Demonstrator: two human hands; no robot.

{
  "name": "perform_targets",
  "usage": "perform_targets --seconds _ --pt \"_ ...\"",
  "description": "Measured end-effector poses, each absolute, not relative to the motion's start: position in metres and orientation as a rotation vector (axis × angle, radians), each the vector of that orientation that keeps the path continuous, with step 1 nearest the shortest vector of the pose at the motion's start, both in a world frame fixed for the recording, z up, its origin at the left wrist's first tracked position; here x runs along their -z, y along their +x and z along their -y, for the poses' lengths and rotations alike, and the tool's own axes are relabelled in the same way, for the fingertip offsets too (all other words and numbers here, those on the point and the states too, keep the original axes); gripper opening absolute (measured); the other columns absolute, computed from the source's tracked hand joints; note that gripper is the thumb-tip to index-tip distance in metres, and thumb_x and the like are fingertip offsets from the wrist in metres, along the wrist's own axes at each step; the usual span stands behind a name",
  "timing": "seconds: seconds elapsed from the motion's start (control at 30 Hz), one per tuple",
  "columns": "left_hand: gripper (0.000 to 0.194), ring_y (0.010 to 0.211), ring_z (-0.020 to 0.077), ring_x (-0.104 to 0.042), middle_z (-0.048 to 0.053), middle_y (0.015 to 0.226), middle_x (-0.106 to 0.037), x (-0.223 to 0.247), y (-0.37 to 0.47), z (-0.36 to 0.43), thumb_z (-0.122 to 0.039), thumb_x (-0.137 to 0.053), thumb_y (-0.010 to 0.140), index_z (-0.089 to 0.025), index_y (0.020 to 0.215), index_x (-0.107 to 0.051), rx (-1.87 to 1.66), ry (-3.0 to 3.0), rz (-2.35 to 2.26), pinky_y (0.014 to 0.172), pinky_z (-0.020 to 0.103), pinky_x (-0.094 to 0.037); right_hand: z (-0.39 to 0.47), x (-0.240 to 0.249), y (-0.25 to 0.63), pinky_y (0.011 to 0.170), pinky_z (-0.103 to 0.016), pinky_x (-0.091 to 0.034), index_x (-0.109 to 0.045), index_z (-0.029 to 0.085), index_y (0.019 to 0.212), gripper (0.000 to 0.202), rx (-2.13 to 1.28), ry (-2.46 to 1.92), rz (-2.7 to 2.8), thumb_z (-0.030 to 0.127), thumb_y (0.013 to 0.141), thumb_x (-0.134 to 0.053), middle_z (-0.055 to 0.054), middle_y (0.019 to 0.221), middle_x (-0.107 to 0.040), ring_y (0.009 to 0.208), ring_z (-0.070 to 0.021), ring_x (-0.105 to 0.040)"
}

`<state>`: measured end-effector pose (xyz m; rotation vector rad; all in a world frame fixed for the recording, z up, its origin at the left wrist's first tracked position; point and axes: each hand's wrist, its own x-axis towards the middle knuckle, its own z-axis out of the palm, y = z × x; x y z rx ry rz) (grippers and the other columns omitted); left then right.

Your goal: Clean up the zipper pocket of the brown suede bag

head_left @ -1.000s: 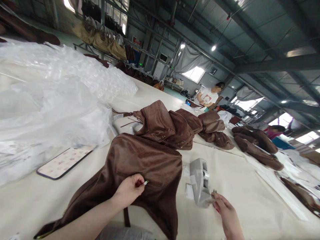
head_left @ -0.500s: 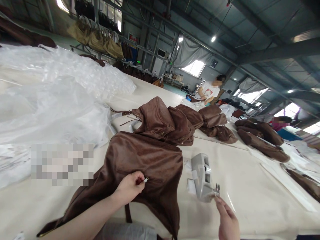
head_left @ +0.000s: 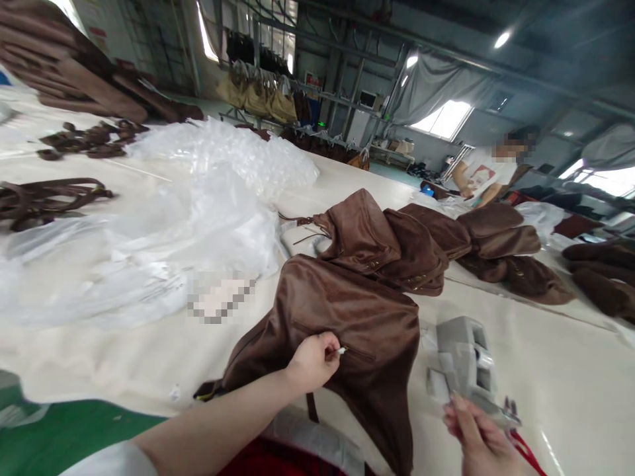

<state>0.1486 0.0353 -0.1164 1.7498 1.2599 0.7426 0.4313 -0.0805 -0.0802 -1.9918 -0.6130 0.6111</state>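
Note:
A brown leather bag (head_left: 357,317) lies on the cream table in front of me. My left hand (head_left: 313,360) is pinched on the small white zipper pull (head_left: 341,351) at the end of the bag's zip. A grey tape dispenser (head_left: 466,360) sits to the right of the bag. My right hand (head_left: 479,439) is at the dispenser's near end with its fingers drawn together beside the metal cutter. Whether it holds a strip of tape I cannot tell.
More brown bags (head_left: 421,241) are piled behind mine. Heaps of clear plastic bags (head_left: 163,218) cover the table's left side, with brown straps (head_left: 44,198) further left. A person (head_left: 489,175) works at the far end. The table's near edge (head_left: 74,390) borders green floor.
The view has swung left and down, bringing the straps and the table's edge into sight. My left hand keeps its pinch on the zipper pull. My right hand stays at the dispenser's cutter.

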Motion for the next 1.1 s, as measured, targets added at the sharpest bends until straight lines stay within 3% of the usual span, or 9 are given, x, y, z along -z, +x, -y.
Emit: perform_targets --seconds 0.13,0.33,0.5,0.73,0.83,0.97,1.1 --pt "0.008 0.064 0.0132 -0.060 0.001 0.075 -0.066 0.112 0.144 -0.028 -0.018 -0.050 0.079 -0.020 0.084 -0.056 -0.741 1.883 -1.272 0.059 0.023 -0.042 0.033 0.078 0.332 0.055 -0.027 -0.046 -0.067 0.019 0.084 0.040 -1.035 -1.599 0.932 0.056 0.069 -0.067 -0.002 0.069 -0.066 0.059 -0.0151 -0.056" --pt "0.030 0.072 0.0193 -0.063 0.002 0.079 -0.066 0.112 0.142 -0.019 -0.013 -0.047 0.079 -0.019 0.109 -0.043 -0.732 2.060 -1.324 0.067 0.030 -0.047 0.004 0.098 0.286 0.050 -0.024 -0.039 -0.068 0.016 0.077 0.037 -1.302 -1.533 1.087 0.053 0.071 -0.066 -0.002 0.065 -0.063 0.055 -0.0133 -0.052" --pt "0.029 0.073 0.0197 -0.063 0.003 0.080 -0.064 0.111 0.142 -0.018 -0.013 -0.045 0.081 -0.019 0.109 -0.043 -0.721 2.176 -1.304 0.069 0.030 -0.048 0.002 0.104 0.292 0.048 -0.024 -0.039 -0.068 0.017 0.075 0.036 -1.352 -1.553 1.055 0.052 0.069 -0.067 -0.001 0.064 -0.062 0.054 -0.0132 -0.053" --pt "0.021 0.079 0.0185 -0.062 0.005 0.085 -0.067 0.105 0.138 -0.025 -0.014 -0.043 0.082 -0.019 0.090 -0.063 -0.679 2.115 -1.256 0.074 0.029 -0.047 0.001 0.109 0.296 0.049 -0.023 -0.044 -0.069 0.015 0.079 0.035 -1.395 -1.599 1.071 0.049 0.071 -0.067 -0.002 0.066 -0.065 0.053 -0.0120 -0.056" --pt "0.022 0.066 0.0134 -0.060 0.001 0.077 -0.068 0.109 0.136 -0.032 -0.018 -0.046 0.082 -0.019 0.089 -0.067 -0.601 1.795 -1.147 0.064 0.023 -0.047 0.006 0.108 0.298 0.055 -0.024 -0.049 -0.070 0.014 0.086 0.037 -1.460 -1.599 1.067 0.048 0.069 -0.069 -0.004 0.071 -0.068 0.058 -0.0138 -0.062" --pt "0.025 0.054 0.0106 -0.055 0.001 0.070 -0.065 0.113 0.137 -0.035 -0.024 -0.045 0.084 -0.015 0.093 -0.066 -0.543 1.510 -1.060 0.050 0.020 -0.044 0.010 0.106 0.293 0.053 -0.024 -0.049 -0.070 0.015 0.079 0.033 -1.454 -1.613 1.049 0.046 0.068 -0.070 -0.005 0.071 -0.069 0.058 -0.0141 -0.062" --pt "0.023 0.067 0.0131 -0.061 0.002 0.077 -0.068 0.107 0.136 -0.026 -0.020 -0.044 0.083 -0.017 0.090 -0.067 -0.726 1.667 -1.051 0.062 0.021 -0.047 0.007 0.108 0.285 0.048 -0.023 -0.046 -0.069 0.017 0.072 0.030 -1.359 -1.639 1.076 0.046 0.072 -0.063 -0.004 0.070 -0.069 0.057 -0.0156 -0.062"
